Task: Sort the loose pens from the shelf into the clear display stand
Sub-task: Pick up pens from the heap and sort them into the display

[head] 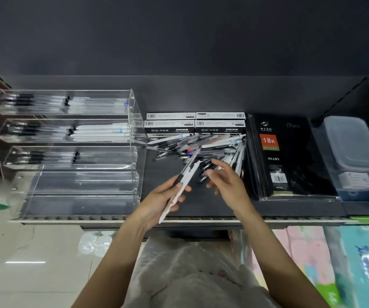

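Clear display stand [72, 152] at left end of shelf [201, 207]: top three tiers hold pens lying flat, two lower tiers look bare. Left hand [168, 198] just right of stand, fingers curled round small bundle of white and black pens [184, 176], tips angled up-right. Right hand [225, 181] beside it, fingers loosely spread, holding nothing, over loose pen pile [201, 147]. Pen boxes [194, 123] behind pile. Black diary [290, 156] further right, then plastic containers [352, 143].

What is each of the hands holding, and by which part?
Left hand grips a few pens around their middle. Right hand holds nothing.
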{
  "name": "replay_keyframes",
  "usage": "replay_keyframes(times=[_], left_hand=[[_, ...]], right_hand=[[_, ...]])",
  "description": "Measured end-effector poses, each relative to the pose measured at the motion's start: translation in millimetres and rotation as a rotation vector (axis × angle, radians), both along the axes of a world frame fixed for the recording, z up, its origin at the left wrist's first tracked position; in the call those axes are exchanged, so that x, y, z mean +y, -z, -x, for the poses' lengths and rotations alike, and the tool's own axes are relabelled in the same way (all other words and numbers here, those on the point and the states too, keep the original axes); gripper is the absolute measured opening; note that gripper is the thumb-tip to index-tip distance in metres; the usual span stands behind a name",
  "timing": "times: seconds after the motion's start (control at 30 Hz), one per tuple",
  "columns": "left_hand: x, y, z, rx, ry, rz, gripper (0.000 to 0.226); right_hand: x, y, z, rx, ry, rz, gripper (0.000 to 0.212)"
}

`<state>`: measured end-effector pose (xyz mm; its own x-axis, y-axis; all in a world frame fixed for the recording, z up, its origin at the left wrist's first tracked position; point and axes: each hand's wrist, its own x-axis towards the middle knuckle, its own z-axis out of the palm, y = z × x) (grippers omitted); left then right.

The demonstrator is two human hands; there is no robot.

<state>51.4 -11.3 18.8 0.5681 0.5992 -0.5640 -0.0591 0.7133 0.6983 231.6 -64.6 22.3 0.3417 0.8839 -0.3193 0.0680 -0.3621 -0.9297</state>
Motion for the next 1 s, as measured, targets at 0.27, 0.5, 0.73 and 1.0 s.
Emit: replay_keyframes(times=[0.27, 0.5, 0.73, 1.0], left_hand=[[-4.6, -12.9, -24.6, 0.040, 0.258, -0.149, 0.029], [-3.7, -8.7, -39.1, 0.083, 0.152, -0.143, 0.028], [-3.3, -22.4, -76.4, -0.188, -0.261, 0.020, 0.020], [-6.7, -19.7, -88.3, -0.174, -0.317, -0.010, 0.016]], right_hand=[[12.9, -22.2, -24.5, -0.100, -0.050, -0.130, 0.021], [-11.4, -44.2, -66.6, 0.019, 0.490, -0.406, 0.005], [-27.3, -24.5, -20.6, 0.286, 0.634, -0.387, 0.018], [-21.6, -8.3, 19.0, 0.146, 0.598, -0.279, 0.011]])
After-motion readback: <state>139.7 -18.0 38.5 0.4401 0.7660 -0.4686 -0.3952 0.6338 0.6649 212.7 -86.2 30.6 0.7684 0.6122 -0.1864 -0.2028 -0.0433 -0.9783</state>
